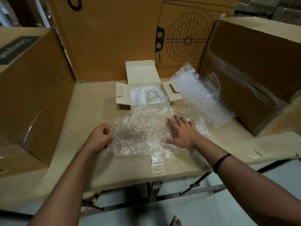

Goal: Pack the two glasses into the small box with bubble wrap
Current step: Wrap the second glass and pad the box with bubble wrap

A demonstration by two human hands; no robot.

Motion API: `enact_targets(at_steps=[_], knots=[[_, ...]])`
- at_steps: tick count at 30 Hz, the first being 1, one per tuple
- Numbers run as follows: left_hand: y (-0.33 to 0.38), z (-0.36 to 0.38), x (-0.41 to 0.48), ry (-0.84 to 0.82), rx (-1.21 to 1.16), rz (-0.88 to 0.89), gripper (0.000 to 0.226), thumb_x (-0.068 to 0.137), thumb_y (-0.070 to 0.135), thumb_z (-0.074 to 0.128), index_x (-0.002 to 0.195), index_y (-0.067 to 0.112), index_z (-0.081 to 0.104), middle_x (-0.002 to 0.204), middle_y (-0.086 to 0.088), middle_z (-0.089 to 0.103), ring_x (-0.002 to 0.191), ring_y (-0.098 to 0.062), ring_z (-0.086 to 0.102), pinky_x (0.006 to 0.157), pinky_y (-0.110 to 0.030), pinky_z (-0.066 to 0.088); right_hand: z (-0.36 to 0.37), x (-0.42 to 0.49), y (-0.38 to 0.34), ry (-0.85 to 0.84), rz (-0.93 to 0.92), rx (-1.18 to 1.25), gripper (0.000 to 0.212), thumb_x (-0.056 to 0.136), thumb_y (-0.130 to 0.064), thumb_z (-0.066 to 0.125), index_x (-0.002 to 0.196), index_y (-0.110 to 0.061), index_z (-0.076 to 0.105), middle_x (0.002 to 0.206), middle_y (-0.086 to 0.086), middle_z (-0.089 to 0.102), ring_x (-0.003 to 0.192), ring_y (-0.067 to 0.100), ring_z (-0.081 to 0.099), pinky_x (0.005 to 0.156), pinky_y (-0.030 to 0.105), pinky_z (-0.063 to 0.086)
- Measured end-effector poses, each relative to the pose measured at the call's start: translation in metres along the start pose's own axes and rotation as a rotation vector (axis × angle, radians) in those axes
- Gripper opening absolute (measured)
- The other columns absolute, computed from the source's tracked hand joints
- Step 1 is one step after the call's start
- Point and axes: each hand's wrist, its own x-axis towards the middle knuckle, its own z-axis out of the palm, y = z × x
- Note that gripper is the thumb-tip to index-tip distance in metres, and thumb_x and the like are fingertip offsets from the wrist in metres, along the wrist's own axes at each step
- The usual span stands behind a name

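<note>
A small white box [143,88] stands open on the cardboard-covered desk [84,121], lid flap up at the back and side flaps spread. Inside it lies a glass [150,97] nested in bubble wrap (only one glass shows; a second cannot be made out).

Just in front of the box a sheet [143,132] of bubble wrap is spread on the desk. The left hand [100,137] is at the sheet's left edge, its fingers curled closed and pinching that edge. The right hand [182,131] lies flat on the right part of the sheet, fingers open and spread, palm down. A dark band [220,162] circles the right wrist.

A second sheet [200,95], crumpled, lies to the right of the box, touching its right flap. Large brown cartons stand around the desk: one at left [29,88], one at right [254,66], and one behind [122,33] with a fan drawing printed on it.
</note>
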Motion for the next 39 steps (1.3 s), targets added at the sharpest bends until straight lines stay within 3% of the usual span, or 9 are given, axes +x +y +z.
enact_targets(at_steps=[4, 8, 13, 22, 25, 28, 31, 35, 39], knots=[[0.010, 0.005, 0.001, -0.114, -0.420, -0.028, 0.046, 0.078, -0.013, 0.056, 0.109, 0.018, 0.043, 0.116, -0.006, 0.049, 0.094, -0.025, 0.051, 0.062, -0.034, 0.049, 0.008, 0.006, 0.015, -0.126, -0.112, 0.008, 0.120, 0.055, -0.103, 0.008, 0.153, -0.037, -0.014, 0.163, 0.004, -0.017, 0.151, 0.030, -0.010, 0.116, 0.058, -0.007], [0.019, 0.005, 0.011, -0.019, -0.476, -0.031, 0.056, 0.079, 0.019, 0.071, 0.126, 0.023, 0.041, 0.133, -0.003, 0.046, 0.115, -0.029, 0.049, 0.092, -0.050, 0.046, -0.004, 0.000, 0.014, 0.061, -0.207, 0.111, 0.100, 0.077, -0.089, 0.022, 0.157, -0.033, -0.001, 0.165, 0.002, -0.003, 0.149, 0.020, 0.004, 0.117, 0.053, 0.002], [0.027, 0.011, 0.019, 0.062, -0.290, 0.093, 0.038, 0.081, -0.015, 0.060, 0.114, 0.005, 0.064, 0.095, -0.013, 0.066, 0.072, -0.024, 0.056, 0.058, -0.028, 0.048, -0.008, -0.009, 0.024, 0.302, -0.102, 0.144, 0.065, 0.092, -0.060, 0.032, 0.140, -0.021, 0.051, 0.150, 0.003, 0.045, 0.138, 0.024, 0.040, 0.113, 0.043, 0.031], [0.010, 0.007, 0.020, 0.202, -0.010, 0.149, 0.045, 0.082, -0.012, 0.056, 0.106, 0.023, 0.071, 0.120, -0.007, 0.066, 0.041, -0.005, 0.037, 0.038, -0.017, 0.032, -0.033, -0.001, 0.078, 0.536, 0.033, 0.260, 0.021, 0.083, -0.017, 0.056, 0.093, -0.018, 0.075, 0.101, 0.002, 0.073, 0.095, 0.026, 0.064, 0.086, 0.034, 0.047], [0.021, 0.008, 0.018, 0.234, 0.022, 0.162, 0.044, 0.082, -0.013, 0.059, 0.114, 0.016, 0.068, 0.129, -0.006, 0.061, 0.051, 0.001, 0.049, 0.042, -0.011, 0.038, -0.038, 0.008, 0.083, 0.395, 0.036, -0.047, 0.017, 0.082, -0.020, 0.064, 0.093, -0.029, 0.073, 0.106, -0.007, 0.070, 0.106, 0.025, 0.058, 0.099, 0.042, 0.033], [0.029, 0.012, 0.018, 0.139, -0.022, 0.190, 0.047, 0.080, -0.010, 0.067, 0.122, 0.012, 0.063, 0.131, -0.001, 0.056, 0.079, -0.011, 0.058, 0.063, -0.008, 0.047, -0.040, 0.003, 0.053, 0.476, 0.007, -0.093, 0.016, 0.091, -0.032, 0.062, 0.104, -0.030, 0.071, 0.120, -0.005, 0.067, 0.117, 0.024, 0.053, 0.111, 0.048, 0.023], [0.038, 0.017, 0.014, -0.029, -0.049, 0.176, 0.045, 0.084, 0.001, 0.067, 0.127, 0.011, 0.059, 0.118, -0.003, 0.058, 0.064, -0.015, 0.058, 0.068, -0.022, 0.053, -0.028, -0.012, -0.011, 0.346, -0.107, 0.031, 0.053, 0.095, -0.058, 0.038, 0.136, -0.027, 0.053, 0.149, 0.002, 0.046, 0.137, 0.025, 0.039, 0.118, 0.048, 0.020], [0.062, 0.022, 0.004, -0.225, -0.704, 0.071, 0.037, 0.085, -0.004, 0.041, 0.118, -0.006, 0.058, 0.116, -0.016, 0.063, 0.083, -0.016, 0.072, 0.066, -0.029, 0.059, 0.014, -0.017, -0.052, 0.004, -0.077, 0.081, 0.089, 0.085, -0.079, 0.014, 0.156, -0.028, -0.003, 0.164, 0.005, -0.010, 0.150, 0.029, -0.010, 0.120, 0.056, -0.005], [0.060, 0.011, 0.015, -0.401, -0.850, 0.065, 0.059, 0.067, 0.001, 0.051, 0.125, -0.001, 0.060, 0.129, -0.020, 0.057, 0.100, -0.033, 0.062, 0.082, -0.039, 0.057, 0.025, -0.014, -0.055, -0.012, -0.178, 0.158, 0.084, 0.091, -0.073, 0.021, 0.157, -0.025, 0.001, 0.164, 0.004, -0.008, 0.151, 0.023, -0.011, 0.120, 0.050, -0.008]])
